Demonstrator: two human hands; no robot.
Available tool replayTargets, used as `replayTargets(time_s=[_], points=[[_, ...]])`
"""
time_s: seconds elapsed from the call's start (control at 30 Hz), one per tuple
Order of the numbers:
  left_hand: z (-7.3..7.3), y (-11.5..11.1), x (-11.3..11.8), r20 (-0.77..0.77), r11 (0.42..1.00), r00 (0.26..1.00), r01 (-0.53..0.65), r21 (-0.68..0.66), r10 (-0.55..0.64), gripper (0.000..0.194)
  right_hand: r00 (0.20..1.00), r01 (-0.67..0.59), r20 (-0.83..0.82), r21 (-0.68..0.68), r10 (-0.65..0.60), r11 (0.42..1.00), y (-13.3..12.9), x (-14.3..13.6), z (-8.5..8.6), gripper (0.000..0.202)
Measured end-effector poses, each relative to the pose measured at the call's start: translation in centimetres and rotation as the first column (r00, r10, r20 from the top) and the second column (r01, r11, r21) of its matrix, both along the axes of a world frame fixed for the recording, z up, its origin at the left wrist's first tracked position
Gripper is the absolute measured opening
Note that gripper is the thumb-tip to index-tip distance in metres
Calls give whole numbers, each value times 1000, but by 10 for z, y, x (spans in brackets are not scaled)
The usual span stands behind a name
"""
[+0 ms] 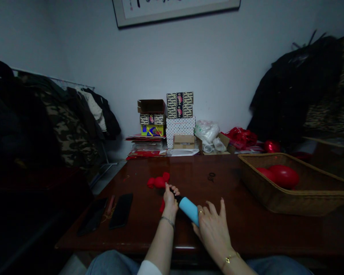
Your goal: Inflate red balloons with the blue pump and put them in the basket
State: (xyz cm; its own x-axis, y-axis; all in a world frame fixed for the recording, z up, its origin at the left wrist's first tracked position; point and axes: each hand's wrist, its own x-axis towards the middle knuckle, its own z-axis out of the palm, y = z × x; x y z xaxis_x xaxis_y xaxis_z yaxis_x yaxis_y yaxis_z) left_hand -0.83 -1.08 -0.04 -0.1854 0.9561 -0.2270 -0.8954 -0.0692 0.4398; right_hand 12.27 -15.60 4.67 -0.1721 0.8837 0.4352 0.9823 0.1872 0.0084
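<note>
Held slantwise above the table is a blue hand balloon pump point(189, 210) with a black front end. My left hand point(171, 196) is closed around that black end, covering much of it. At the pump's near end, my right hand point(213, 225) grips the blue barrel between thumb and palm, while some of its fingers stick out. Just beyond my left hand lies a bunch of red balloons point(159, 181), limp or barely filled. Another bit of red point(162, 205) shows beside my left wrist; whether it joins the pump's tip is hidden.
A wicker basket point(271, 206) with inflated red balloons point(284, 176) stands on the right. Scissors point(211, 177) lie at mid-table point(189, 168). Two dark phone-like slabs, one a black phone point(121, 211), lie left. Stacked boxes point(180, 105) and a plastic bag point(207, 130) line the back.
</note>
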Motion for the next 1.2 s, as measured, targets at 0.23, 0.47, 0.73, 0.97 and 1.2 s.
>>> replayTargets(time_s=[0.23, 0.47, 0.73, 0.97, 1.2], points=[[-3, 10, -24, 10, 999, 999, -42, 20, 42, 31, 999, -34, 7, -3, 34, 999, -15, 21, -9, 37], [5, 13, -32, 34, 999, 998, -50, 20, 49, 30, 998, -70, -8, -8, 70, 998, -33, 44, -5, 38], [7, 8, -21, 80, 999, 997, -10, 41, 7, 31, 1000, -21, 8, 5, 21, 1000, -30, 34, 1, 35], [4, -4, -3, 64, 998, 998, 15, 53, -19, 30, 1000, -12, -2, 8, 12, 1000, -9, 12, 1, 36], [1, -4, 3, -31, 999, 999, 14, 42, -12, 32, 999, -1, -43, 2, 1, 1000, 2, -1, -3, 37]])
